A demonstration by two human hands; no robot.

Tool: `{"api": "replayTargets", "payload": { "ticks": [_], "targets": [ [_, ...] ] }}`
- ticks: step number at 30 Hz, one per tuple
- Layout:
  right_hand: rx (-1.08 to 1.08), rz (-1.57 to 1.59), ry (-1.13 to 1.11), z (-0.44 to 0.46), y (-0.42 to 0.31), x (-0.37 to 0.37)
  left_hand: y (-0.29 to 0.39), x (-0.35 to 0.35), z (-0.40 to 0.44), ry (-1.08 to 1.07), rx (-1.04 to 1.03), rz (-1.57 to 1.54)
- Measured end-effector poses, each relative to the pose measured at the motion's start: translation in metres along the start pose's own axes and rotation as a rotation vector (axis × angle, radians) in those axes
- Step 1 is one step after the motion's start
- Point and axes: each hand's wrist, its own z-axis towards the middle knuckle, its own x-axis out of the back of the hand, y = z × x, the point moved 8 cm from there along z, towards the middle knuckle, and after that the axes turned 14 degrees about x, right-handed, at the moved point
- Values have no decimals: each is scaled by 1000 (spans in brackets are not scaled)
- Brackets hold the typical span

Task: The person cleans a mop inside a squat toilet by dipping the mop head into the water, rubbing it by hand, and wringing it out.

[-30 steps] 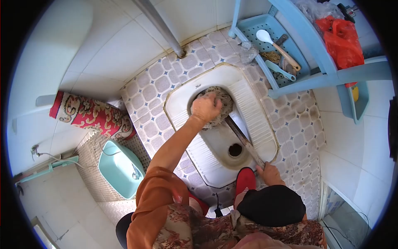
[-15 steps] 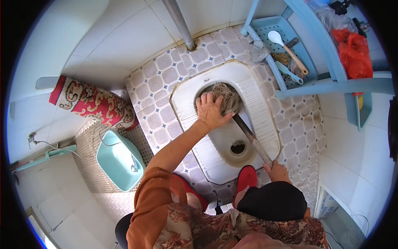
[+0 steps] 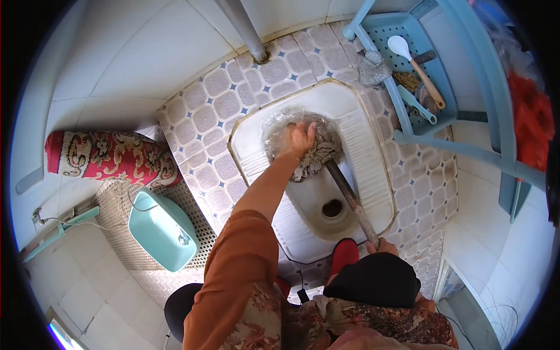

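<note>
A mop with a wet grey string head (image 3: 318,153) rests in the white squat toilet (image 3: 368,169), towards the far end of its basin. My left hand (image 3: 298,140) is at the strings, fingers curled into them and partly hidden by splashing water. The dark, worn mop handle (image 3: 348,192) slants from the head down towards me. Near its lower end, my right hand (image 3: 382,247) is closed around it, partly covered by my dark-clad knee. The drain hole (image 3: 332,208) lies left of the handle.
A blue rack (image 3: 402,137) at right holds a white spoon (image 3: 399,46), brushes and a scouring pad. A rolled red carpet (image 3: 114,156) and a mint-green basin (image 3: 164,230) are at left. A metal pipe (image 3: 242,29) meets the tiled floor behind the toilet.
Water now splashes around the mop head. My left hand has gone from lying spread on the strings to curling into them. The right hand stays on the handle. The view has shifted slightly.
</note>
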Motion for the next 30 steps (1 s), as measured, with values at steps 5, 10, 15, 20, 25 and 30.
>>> {"api": "replayTargets", "payload": {
  "ticks": [5, 10, 15, 20, 25, 30],
  "targets": [
    [99, 52, 26, 12, 6, -3, -1, 1, 10, 10, -84, 153],
    [201, 12, 102, 15, 17, 0, 16, 18, -2, -127, 24, 143],
    [198, 6, 131, 10, 26, -15, 35, 45, -27, -72, -137, 77],
    [175, 24, 181, -7, 17, -4, 78, 107, -86, 226, -573, -26],
    [231, -21, 246, 4, 39, -37, 80, 119, -154, 85, -903, 96],
    [212, -55, 237, 4, 45, -50, 23, 86, -124, -209, -407, 11]
  ]
}}
